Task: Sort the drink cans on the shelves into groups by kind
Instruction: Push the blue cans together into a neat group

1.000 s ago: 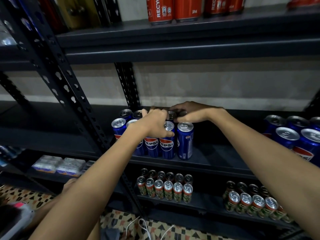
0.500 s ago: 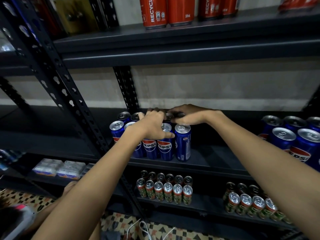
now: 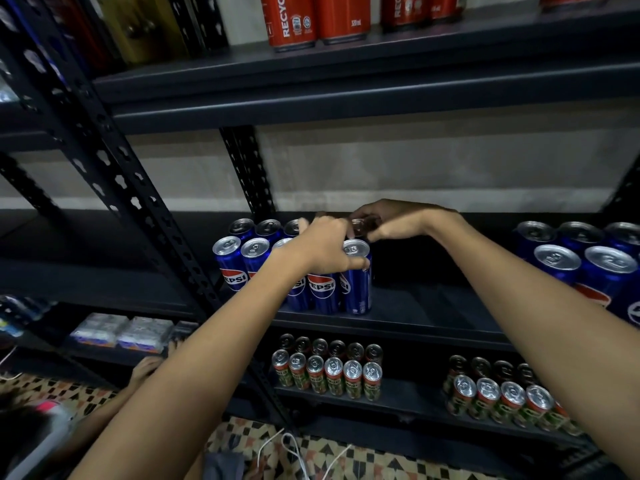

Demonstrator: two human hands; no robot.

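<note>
Left hand's grip [image 3: 325,249] curls over the tops of the front-row Pepsi cans [image 3: 322,289], its thumb pressed against the rightmost can [image 3: 356,277]. The right hand [image 3: 391,221] reaches over the far row, its grip pinching the rim of a can [image 3: 362,226] there. This Pepsi cluster stands in 2 rows at the left of the middle shelf [image 3: 433,317]; more Pepsi cans [image 3: 585,261] stand well apart at the right. Red cans [image 3: 315,20] line the upper shelf [image 3: 346,81]. Green-and-red cans [image 3: 329,372] sit in 2 groups on the lower shelf [image 3: 408,400].
</note>
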